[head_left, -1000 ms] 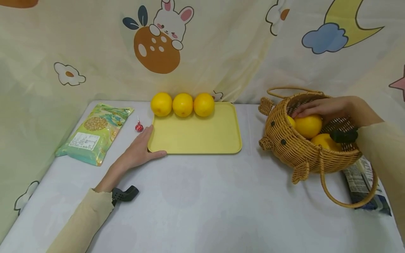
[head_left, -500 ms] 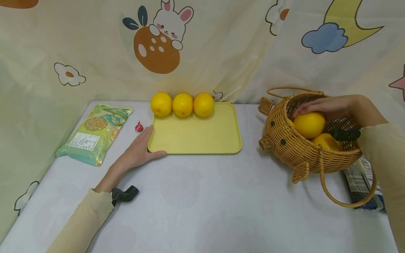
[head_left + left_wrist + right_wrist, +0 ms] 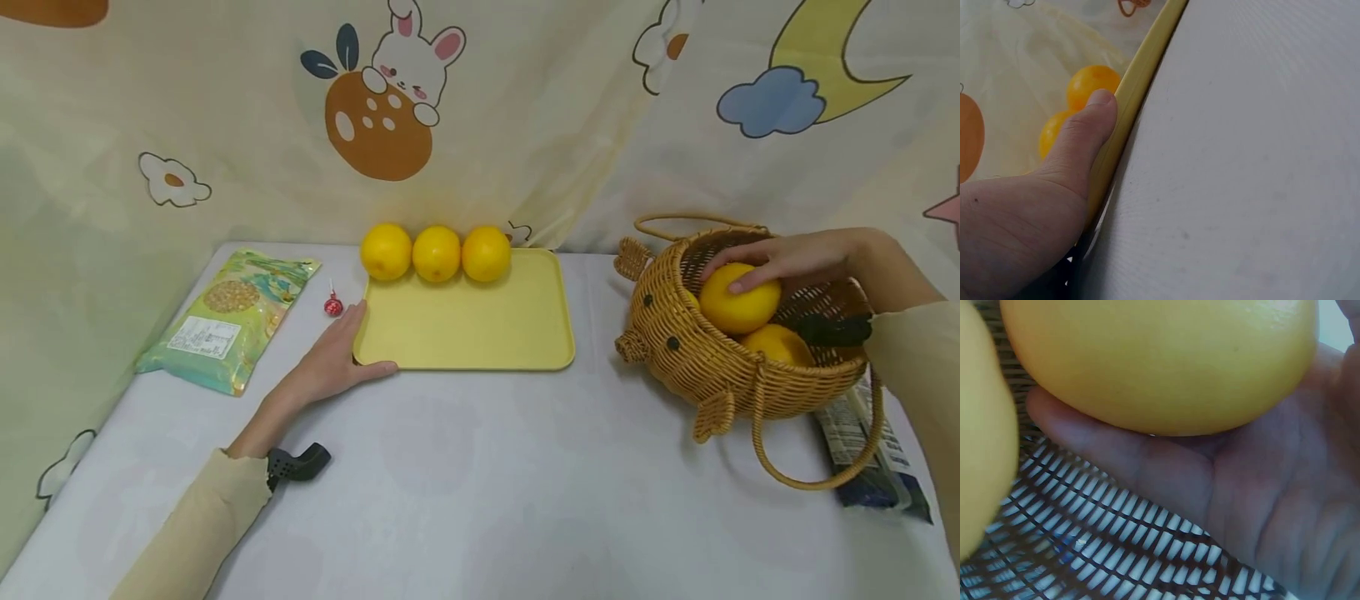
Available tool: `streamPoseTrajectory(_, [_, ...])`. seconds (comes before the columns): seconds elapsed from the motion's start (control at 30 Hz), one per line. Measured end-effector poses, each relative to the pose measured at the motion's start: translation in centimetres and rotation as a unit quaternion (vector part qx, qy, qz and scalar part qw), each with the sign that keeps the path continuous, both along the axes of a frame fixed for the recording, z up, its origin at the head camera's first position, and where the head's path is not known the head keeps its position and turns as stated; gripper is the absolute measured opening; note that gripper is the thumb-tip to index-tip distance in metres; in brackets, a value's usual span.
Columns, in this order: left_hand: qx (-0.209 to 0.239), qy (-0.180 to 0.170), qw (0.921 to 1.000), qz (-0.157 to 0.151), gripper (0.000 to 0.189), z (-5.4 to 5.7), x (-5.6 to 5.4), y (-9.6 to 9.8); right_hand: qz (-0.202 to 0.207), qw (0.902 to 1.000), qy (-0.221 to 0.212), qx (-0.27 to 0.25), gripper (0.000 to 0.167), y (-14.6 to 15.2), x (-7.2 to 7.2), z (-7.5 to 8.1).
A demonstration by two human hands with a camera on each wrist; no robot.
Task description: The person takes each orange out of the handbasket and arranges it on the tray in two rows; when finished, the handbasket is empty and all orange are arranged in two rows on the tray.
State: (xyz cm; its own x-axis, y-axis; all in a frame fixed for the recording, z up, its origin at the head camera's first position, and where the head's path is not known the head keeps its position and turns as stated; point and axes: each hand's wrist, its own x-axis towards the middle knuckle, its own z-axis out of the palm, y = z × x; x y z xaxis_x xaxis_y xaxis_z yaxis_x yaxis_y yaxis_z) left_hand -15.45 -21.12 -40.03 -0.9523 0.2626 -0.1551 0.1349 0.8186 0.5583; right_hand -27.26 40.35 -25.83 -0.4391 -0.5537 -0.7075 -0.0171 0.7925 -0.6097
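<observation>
My right hand (image 3: 817, 257) is inside the wicker basket (image 3: 693, 354), gripping a round yellow orange (image 3: 741, 304) with the thumb over its near side. In the right wrist view the fingers curl under that orange (image 3: 1166, 369). Another orange (image 3: 778, 344) lies below it in the basket, and a third is mostly hidden by the basket wall. My left hand (image 3: 326, 358) rests against the yellow tray's (image 3: 465, 329) near left corner, fingers along the left side and thumb straight on the front rim. Three oranges (image 3: 437, 253) sit in a row at the tray's back edge.
A green food bag (image 3: 228, 321) lies at the left, with a red lollipop (image 3: 333, 303) beside the tray. A dark packet (image 3: 873, 467) lies partly under the basket at the right. A patterned curtain (image 3: 525, 108) hangs behind the table.
My right hand has shifted slightly right and its thumb now shows over the orange, which has risen a little from the others. The left hand stays on the tray. The head view has tilted slightly.
</observation>
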Motion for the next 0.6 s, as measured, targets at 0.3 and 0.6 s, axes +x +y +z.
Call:
streamPoseTrajectory(0.3, [-0.001, 0.003, 1.0000, 0.002, 0.122, -0.1, 0.1, 0.1, -0.032, 0.9809, 0.191, -0.015, 0.042, 0.8, 1.9, 3.9])
streamPoseTrajectory(0.6, [-0.002, 0.003, 1.0000, -0.001, 0.120, 0.1, 0.1, 0.2, -0.191, 0.9128, 0.294, -0.209, 0.046, -6.5, 4.5, 5.7])
